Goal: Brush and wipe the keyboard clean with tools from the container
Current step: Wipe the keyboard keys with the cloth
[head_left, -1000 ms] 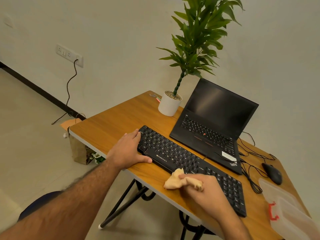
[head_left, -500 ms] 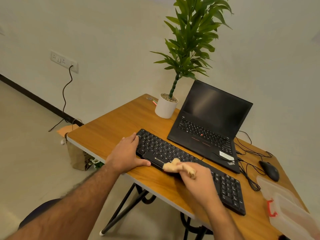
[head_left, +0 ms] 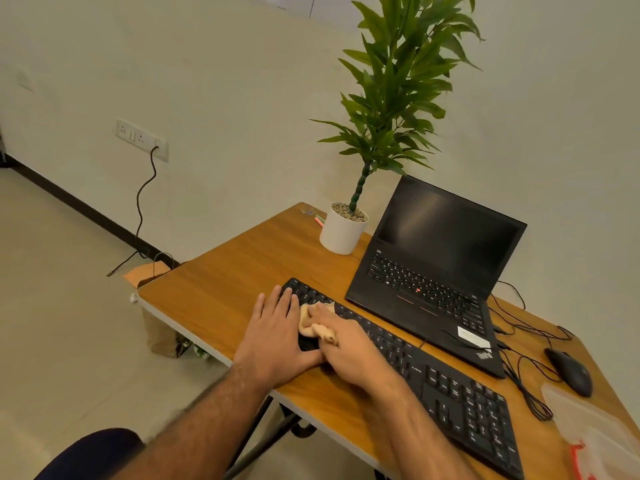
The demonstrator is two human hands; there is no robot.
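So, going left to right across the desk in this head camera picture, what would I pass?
Left hand pressing the keyboard's end → beige cloth under the right hand → white plant pot → laptop → black mouse → clear container.

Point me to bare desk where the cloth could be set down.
Free: the wood left of the keyboard, from the desk front edge back to the plant pot. Crowded: right end, where cables, mouse and container sit. Both hands, left and right with the cloth, cover the keyboard's left end.
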